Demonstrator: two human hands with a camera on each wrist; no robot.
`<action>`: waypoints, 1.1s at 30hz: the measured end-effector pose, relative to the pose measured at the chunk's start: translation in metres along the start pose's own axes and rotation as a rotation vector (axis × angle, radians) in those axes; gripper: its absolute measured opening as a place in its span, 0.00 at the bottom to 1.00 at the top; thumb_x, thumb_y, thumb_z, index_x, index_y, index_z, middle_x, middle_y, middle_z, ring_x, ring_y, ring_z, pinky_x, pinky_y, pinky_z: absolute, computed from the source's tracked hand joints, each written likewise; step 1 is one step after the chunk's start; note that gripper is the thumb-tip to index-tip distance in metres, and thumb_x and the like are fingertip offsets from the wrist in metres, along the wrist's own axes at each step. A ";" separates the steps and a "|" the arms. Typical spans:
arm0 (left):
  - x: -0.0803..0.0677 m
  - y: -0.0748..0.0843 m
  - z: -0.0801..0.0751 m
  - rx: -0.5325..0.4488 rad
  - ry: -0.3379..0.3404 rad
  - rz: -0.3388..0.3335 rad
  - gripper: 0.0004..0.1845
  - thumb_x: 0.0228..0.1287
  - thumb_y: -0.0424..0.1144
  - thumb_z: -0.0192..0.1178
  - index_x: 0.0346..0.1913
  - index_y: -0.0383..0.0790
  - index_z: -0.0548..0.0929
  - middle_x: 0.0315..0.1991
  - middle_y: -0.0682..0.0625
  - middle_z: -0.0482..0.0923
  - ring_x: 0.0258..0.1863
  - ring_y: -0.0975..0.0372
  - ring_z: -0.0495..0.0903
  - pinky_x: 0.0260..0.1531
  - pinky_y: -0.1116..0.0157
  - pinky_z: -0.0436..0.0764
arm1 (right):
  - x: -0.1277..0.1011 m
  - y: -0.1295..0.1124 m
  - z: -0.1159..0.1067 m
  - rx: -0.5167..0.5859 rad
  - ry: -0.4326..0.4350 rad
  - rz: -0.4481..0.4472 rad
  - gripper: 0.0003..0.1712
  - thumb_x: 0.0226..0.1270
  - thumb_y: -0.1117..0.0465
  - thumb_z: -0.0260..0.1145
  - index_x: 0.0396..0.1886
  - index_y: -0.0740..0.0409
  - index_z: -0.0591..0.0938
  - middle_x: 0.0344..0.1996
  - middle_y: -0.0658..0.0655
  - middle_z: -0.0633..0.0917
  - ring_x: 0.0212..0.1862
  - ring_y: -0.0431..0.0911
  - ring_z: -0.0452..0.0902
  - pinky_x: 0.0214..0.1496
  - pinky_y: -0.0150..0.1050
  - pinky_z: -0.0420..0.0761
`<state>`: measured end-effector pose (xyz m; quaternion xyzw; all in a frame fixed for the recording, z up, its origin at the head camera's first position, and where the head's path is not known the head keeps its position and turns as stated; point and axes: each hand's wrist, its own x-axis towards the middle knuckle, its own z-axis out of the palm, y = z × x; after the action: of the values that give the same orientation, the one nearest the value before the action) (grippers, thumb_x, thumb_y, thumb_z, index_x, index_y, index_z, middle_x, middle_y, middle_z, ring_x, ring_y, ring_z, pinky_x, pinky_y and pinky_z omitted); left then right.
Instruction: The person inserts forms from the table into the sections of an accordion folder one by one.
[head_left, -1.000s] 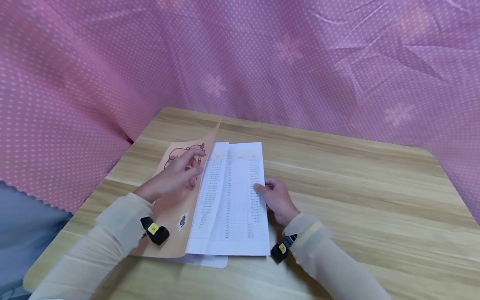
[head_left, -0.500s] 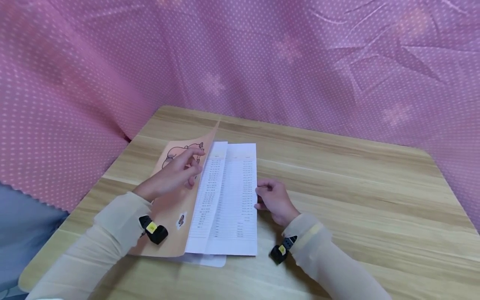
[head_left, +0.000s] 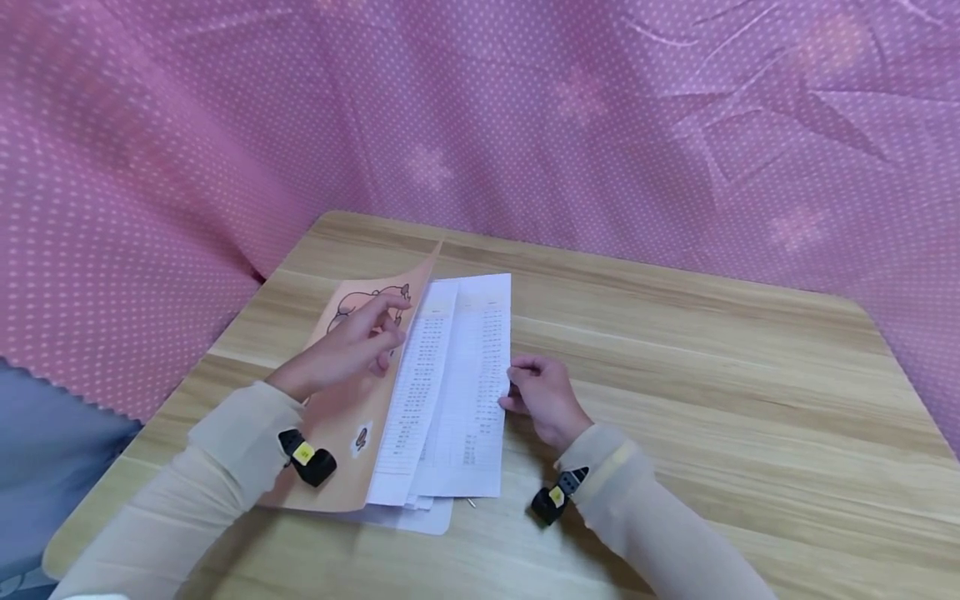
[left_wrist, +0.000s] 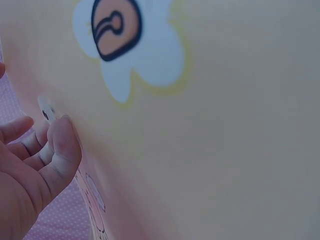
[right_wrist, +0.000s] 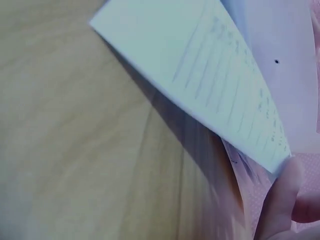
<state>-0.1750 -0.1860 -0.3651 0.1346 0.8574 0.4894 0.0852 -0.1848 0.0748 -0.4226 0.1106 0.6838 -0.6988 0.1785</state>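
An orange folder (head_left: 337,467) with a cartoon drawing lies on the table, its cover raised along the right side. My left hand (head_left: 356,342) rests against the outer face of the cover, fingers loosely bent; in the left wrist view its thumb (left_wrist: 65,140) touches the cover close to the edge. Printed sheets (head_left: 420,367) of white paper lie partly beneath the cover. At their right, my right hand (head_left: 543,400) pinches the edge of a printed sheet (head_left: 472,450), tilted up off the table in the right wrist view. The sheet's left part is hidden.
A pale surface with a rounded corner (head_left: 431,521) sticks out under the papers. Beside it lies a small thin metallic piece (head_left: 471,502). The wooden table (head_left: 712,417) has a pink dotted curtain (head_left: 600,150) behind it and at its left.
My right hand has drawn left and tilted the sheet, whose lower edge has risen. The small metallic piece and lower papers now show. My left hand and the cover stay put.
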 end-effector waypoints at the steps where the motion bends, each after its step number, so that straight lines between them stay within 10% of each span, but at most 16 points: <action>1: 0.000 0.000 0.000 0.000 0.000 0.000 0.26 0.68 0.36 0.47 0.67 0.36 0.57 0.38 0.39 0.70 0.26 0.55 0.74 0.28 0.62 0.82 | 0.000 0.000 -0.001 0.010 0.002 0.004 0.12 0.68 0.70 0.54 0.49 0.64 0.75 0.40 0.61 0.77 0.35 0.47 0.77 0.35 0.34 0.83; 33: 0.002 0.000 0.001 0.004 -0.002 0.017 0.26 0.67 0.36 0.48 0.67 0.38 0.59 0.38 0.36 0.71 0.25 0.55 0.75 0.26 0.62 0.81 | -0.001 0.008 0.052 0.048 -0.134 -0.001 0.11 0.67 0.68 0.57 0.49 0.62 0.75 0.33 0.60 0.80 0.30 0.45 0.80 0.34 0.37 0.84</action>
<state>-0.1766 -0.1848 -0.3659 0.1425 0.8570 0.4885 0.0813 -0.1758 0.0234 -0.4269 0.0673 0.6534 -0.7209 0.2209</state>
